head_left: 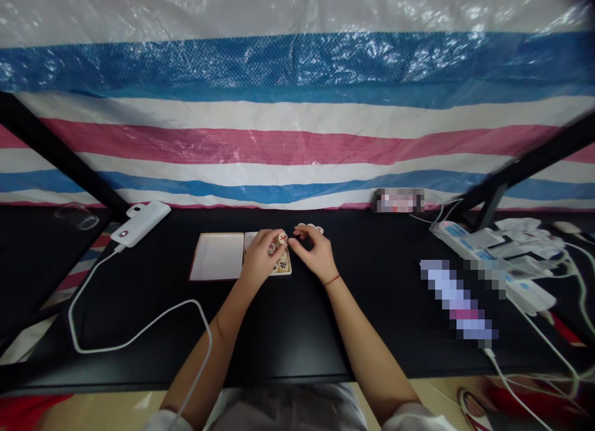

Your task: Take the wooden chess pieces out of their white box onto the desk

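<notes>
1. Black bench (pixel 288 338): bare near its front edge, so both forearms have free room; a white cable (pixel 139 332) loops at left.
2. Left hand (pixel 260 257): fingers closed on a round pale disc with red mark (pixel 282 237), held over the shallow tray of discs (pixel 284 266).
3. Right hand (pixel 317 255): fingers curled narrow beside the tray; contents cannot be told.
4. Flat white lid (pixel 217 256): touches the tray's left side, likely parked clear.
5. Row of loose pale discs (pixel 310 227): just beyond the right hand.
6. Striped plastic tarpaulin (pixel 297 139): closes the far edge.

Bare hands (pixel 312 252), red wrist thread (pixel 332 280), white sleeves (pixel 409 420)
</notes>
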Demonstrator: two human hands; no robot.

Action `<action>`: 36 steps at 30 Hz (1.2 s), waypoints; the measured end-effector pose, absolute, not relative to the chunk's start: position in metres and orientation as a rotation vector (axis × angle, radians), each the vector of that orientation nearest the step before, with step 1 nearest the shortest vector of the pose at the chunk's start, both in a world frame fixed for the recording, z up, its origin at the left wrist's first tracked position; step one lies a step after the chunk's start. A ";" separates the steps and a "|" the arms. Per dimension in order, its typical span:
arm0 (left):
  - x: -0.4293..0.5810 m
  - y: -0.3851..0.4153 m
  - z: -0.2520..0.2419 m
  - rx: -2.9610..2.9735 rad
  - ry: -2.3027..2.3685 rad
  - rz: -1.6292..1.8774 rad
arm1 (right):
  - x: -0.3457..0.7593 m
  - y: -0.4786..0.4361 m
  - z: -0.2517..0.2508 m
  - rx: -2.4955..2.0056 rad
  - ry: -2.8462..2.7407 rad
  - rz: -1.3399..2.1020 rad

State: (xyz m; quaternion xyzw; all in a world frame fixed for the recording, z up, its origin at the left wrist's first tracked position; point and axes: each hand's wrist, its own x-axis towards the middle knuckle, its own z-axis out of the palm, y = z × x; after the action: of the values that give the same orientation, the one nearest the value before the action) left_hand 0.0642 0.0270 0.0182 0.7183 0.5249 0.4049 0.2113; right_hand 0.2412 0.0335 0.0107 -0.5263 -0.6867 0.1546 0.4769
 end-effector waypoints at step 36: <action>0.137 0.093 0.021 2.427 1.645 0.292 | 0.294 0.061 -0.027 -1.883 -1.577 0.192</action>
State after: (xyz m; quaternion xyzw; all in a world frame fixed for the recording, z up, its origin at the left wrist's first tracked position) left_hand 0.1370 0.0935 0.0215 0.8197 0.5557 0.0985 0.0975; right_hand 0.2944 0.0607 -0.0272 -0.7207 -0.6038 0.0734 0.3325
